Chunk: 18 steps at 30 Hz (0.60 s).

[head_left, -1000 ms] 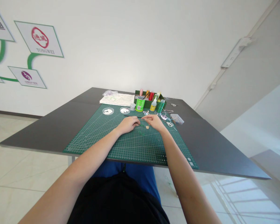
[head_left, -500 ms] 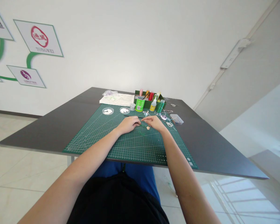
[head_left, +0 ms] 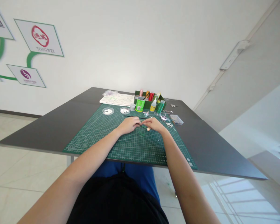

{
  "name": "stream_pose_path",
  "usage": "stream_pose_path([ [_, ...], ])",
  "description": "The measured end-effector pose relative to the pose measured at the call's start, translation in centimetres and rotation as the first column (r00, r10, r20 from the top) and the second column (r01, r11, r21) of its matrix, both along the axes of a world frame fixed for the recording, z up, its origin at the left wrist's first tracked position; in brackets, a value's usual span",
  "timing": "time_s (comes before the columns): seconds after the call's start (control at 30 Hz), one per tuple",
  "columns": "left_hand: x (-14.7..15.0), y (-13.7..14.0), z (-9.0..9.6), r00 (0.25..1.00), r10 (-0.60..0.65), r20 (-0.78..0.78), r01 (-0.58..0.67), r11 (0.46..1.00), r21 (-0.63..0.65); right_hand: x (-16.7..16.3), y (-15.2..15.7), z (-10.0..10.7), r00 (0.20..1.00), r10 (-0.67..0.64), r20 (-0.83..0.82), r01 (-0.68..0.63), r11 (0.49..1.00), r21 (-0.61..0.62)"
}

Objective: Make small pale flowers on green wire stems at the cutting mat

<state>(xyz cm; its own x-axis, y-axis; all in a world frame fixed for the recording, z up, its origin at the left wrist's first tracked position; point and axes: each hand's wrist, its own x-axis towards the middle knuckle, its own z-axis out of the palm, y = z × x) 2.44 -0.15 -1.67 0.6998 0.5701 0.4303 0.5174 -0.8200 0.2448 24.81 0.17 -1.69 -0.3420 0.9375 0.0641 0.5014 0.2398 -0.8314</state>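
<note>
Facing each other over the cutting mat (head_left: 128, 146), the left hand (head_left: 130, 125) and right hand (head_left: 155, 124) show nearly closed fingers (head_left: 147, 121), hold indiscernible, with a small beige piece (head_left: 148, 129) just nearside of the right fingers and a dark rod (head_left: 128, 116) beyond.

Your left hand (head_left: 130, 125) and right hand (head_left: 153, 123), close together over the mat (head_left: 121, 146).
A beige piece (head_left: 148, 129) sits just this side of your right hand; scissors (head_left: 169, 125) lie to that hand's right, the can (head_left: 140, 105) beyond both hands.

Right grip (head_left: 154, 124): any held item too small.
</note>
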Motion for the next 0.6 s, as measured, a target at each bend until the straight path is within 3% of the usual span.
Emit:
stream_pose_path([
  [0.6,-0.03,0.27,-0.31,0.999,-0.035,0.009,0.035,0.999,0.006,-0.07,-0.13,0.08,1.0,-0.004,0.005,0.004,0.999,-0.05],
])
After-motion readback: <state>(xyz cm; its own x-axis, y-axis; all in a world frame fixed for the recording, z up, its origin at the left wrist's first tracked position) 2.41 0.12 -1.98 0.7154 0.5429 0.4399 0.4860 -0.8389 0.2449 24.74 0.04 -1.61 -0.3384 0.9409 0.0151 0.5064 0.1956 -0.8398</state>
